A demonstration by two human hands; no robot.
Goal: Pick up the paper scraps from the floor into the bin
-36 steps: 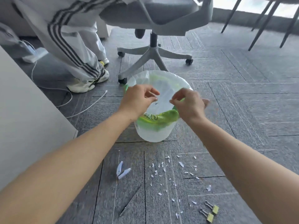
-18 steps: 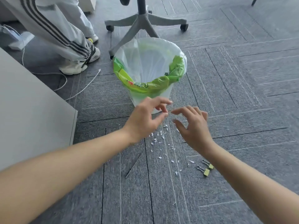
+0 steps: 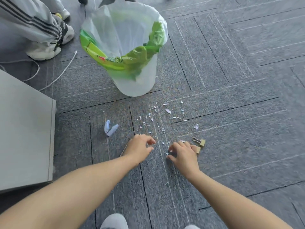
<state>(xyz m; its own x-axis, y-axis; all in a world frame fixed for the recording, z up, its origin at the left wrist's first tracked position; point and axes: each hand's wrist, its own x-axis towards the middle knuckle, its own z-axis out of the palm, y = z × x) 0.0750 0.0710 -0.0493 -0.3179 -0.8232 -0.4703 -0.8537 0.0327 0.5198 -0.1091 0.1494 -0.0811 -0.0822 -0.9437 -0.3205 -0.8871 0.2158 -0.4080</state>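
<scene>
Several small white paper scraps (image 3: 151, 119) lie scattered on the grey carpet in front of the bin (image 3: 137, 86), a white pail lined with a clear bag and a green one. Two bigger folded scraps (image 3: 109, 128) lie to the left of the scatter. My left hand (image 3: 140, 148) is down at the floor at the near edge of the scraps, fingers curled, thumb and forefinger slightly apart with nothing seen between them. My right hand (image 3: 183, 154) rests on the carpet beside it, fingertips pinched on a tiny white scrap (image 3: 169, 151).
Two yellow binder clips (image 3: 200, 142) lie just right of my right hand. A thin stick (image 3: 123, 152) pokes out under my left hand. A grey cabinet (image 3: 24, 129) stands at left. Another person's legs and shoes (image 3: 44, 48) and a white cable (image 3: 62, 71) are behind, left of the bin.
Both hands have come away from above the bin's mouth and dropped to the floor at the near scraps. The view has tilted down with them.
</scene>
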